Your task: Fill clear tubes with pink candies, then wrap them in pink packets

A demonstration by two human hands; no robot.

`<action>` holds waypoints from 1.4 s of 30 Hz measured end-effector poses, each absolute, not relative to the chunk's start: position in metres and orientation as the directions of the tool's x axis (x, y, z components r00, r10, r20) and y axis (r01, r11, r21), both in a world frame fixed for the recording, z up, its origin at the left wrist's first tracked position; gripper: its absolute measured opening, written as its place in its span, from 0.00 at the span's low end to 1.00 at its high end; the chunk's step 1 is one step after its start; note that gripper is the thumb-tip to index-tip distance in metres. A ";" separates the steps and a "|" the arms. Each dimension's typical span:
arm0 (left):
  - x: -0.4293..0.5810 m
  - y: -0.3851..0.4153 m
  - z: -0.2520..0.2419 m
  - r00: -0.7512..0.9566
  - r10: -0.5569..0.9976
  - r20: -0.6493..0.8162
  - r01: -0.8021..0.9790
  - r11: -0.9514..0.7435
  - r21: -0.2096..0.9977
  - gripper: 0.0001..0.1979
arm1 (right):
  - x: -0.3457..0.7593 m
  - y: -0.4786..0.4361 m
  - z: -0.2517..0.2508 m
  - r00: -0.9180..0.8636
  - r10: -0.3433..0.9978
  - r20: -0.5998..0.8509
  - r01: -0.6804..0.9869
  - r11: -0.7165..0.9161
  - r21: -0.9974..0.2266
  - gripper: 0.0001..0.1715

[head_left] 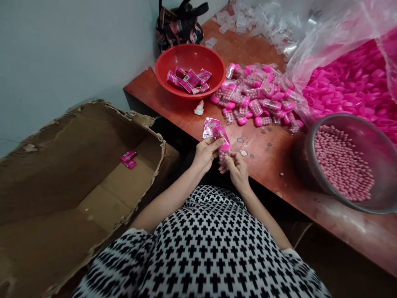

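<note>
Between my hands, at the table's front edge, is a small clear candy container (224,152) with a pink cap and pink balls inside. A pink printed wrapper (219,132) is against its upper end. My left hand (205,154) pinches the wrapper and the container's upper part between thumb and fingers. With thumb and fingers closed, my right hand (237,169) grips the container's lower end. Just beyond, more pink and silver wrappers (209,124) lie at the table edge, partly covered by the held one. Filled pink-capped containers (256,93) are heaped farther back.
A red bowl (190,93) holds several pink packets. To the right stand a grey bowl (310,153) of pink balls and a plastic bag (338,45) of pink caps. Clear empty containers (266,20) lie behind. On the left, a cardboard box (62,165) contains pink packets (128,159).
</note>
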State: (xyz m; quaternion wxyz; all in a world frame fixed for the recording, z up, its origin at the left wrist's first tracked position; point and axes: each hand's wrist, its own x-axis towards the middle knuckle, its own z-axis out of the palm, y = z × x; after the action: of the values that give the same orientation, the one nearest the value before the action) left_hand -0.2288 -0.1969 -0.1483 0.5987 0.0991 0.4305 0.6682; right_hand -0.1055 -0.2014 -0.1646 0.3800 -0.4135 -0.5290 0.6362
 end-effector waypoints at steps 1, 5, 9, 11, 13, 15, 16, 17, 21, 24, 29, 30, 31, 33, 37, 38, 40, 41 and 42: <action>-0.228 -0.197 -0.148 -0.239 0.895 -0.376 -0.714 0.101 0.693 0.21 | -0.106 -0.201 -0.167 -0.368 0.923 -0.111 -0.056 -0.141 -0.988 0.17; -0.226 -0.196 -0.152 -0.200 0.895 -0.398 -0.708 0.149 0.691 0.19 | -0.106 -0.201 -0.175 -0.300 0.953 -0.032 -0.021 -0.040 -0.999 0.15; -0.226 -0.195 -0.155 -0.194 0.891 -0.410 -0.687 0.175 0.706 0.18 | -0.106 -0.198 -0.178 -0.304 0.951 -0.048 -0.044 -0.064 -0.997 0.15; -0.225 -0.196 -0.155 -0.189 0.895 -0.405 -0.654 0.192 0.731 0.17 | -0.106 -0.195 -0.178 -0.350 0.928 -0.130 -0.145 -0.191 -0.971 0.15; -0.224 -0.197 -0.154 -0.192 0.898 -0.395 -0.619 0.201 0.759 0.16 | -0.107 -0.192 -0.177 -0.379 0.905 -0.192 -0.223 -0.291 -0.930 0.16; -0.222 -0.199 -0.154 -0.193 0.902 -0.385 -0.586 0.209 0.783 0.15 | -0.109 -0.189 -0.176 -0.364 0.907 -0.211 -0.251 -0.314 -0.916 0.17; -0.221 -0.201 -0.153 -0.192 0.902 -0.386 -0.575 0.215 0.789 0.15 | -0.109 -0.188 -0.175 -0.343 0.916 -0.208 -0.252 -0.304 -0.919 0.17; -0.221 -0.202 -0.153 -0.189 0.901 -0.391 -0.572 0.223 0.790 0.15 | -0.110 -0.187 -0.175 -0.318 0.926 -0.202 -0.252 -0.288 -0.924 0.18; -0.223 -0.208 -0.152 -0.183 0.879 -0.440 -0.651 0.227 0.724 0.17 | -0.106 -0.189 -0.172 -0.311 0.933 -0.183 -0.260 -0.268 -0.928 0.21; -0.226 -0.212 -0.153 -0.199 0.876 -0.440 -0.709 0.181 0.682 0.16 | -0.104 -0.193 -0.171 -0.393 0.903 -0.174 -0.260 -0.291 -0.921 0.19; -0.223 -0.222 -0.153 -0.181 0.884 -0.431 -0.705 0.189 0.683 0.15 | -0.113 -0.189 -0.171 -0.345 0.915 -0.209 -0.231 -0.298 -0.926 0.21; -0.224 -0.226 -0.151 -0.188 0.884 -0.428 -0.699 0.186 0.691 0.15 | -0.116 -0.188 -0.170 -0.354 0.910 -0.215 -0.227 -0.307 -0.924 0.21; -0.227 -0.230 -0.147 -0.213 0.884 -0.417 -0.694 0.164 0.701 0.15 | -0.120 -0.188 -0.168 -0.376 0.901 -0.216 -0.226 -0.315 -0.922 0.22; -0.237 -0.239 -0.138 -0.337 0.868 -0.366 -0.678 0.046 0.733 0.15 | -0.125 -0.188 -0.165 -0.432 0.878 -0.204 -0.231 -0.326 -0.917 0.22; -0.270 -0.252 -0.123 -0.723 0.651 -0.230 -0.501 -0.265 0.824 0.25 | -0.125 -0.186 -0.162 -0.454 0.872 -0.182 -0.234 -0.314 -0.920 0.18; -0.276 -0.250 -0.123 -0.765 0.609 -0.210 -0.459 -0.287 0.841 0.27 | -0.123 -0.185 -0.162 -0.439 0.879 -0.185 -0.226 -0.307 -0.924 0.18; -0.284 -0.238 -0.131 -0.788 0.593 -0.167 -0.392 -0.273 0.879 0.28 | -0.119 -0.182 -0.164 -0.406 0.894 -0.190 -0.202 -0.291 -0.935 0.17; -0.285 -0.229 -0.137 -0.774 0.619 -0.134 -0.348 -0.239 0.907 0.28 | -0.118 -0.180 -0.164 -0.392 0.900 -0.189 -0.188 -0.280 -0.941 0.17; -0.285 -0.218 -0.145 -0.752 0.653 -0.084 -0.274 -0.195 0.942 0.26 | -0.117 -0.178 -0.164 -0.383 0.905 -0.186 -0.172 -0.268 -0.948 0.17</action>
State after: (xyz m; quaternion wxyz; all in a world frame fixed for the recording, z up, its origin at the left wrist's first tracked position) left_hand -0.2853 -0.2177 -0.1450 0.3076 0.1707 0.5548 0.7539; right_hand -0.1166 -0.1779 -0.1645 0.3896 -0.3957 -0.4628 0.6910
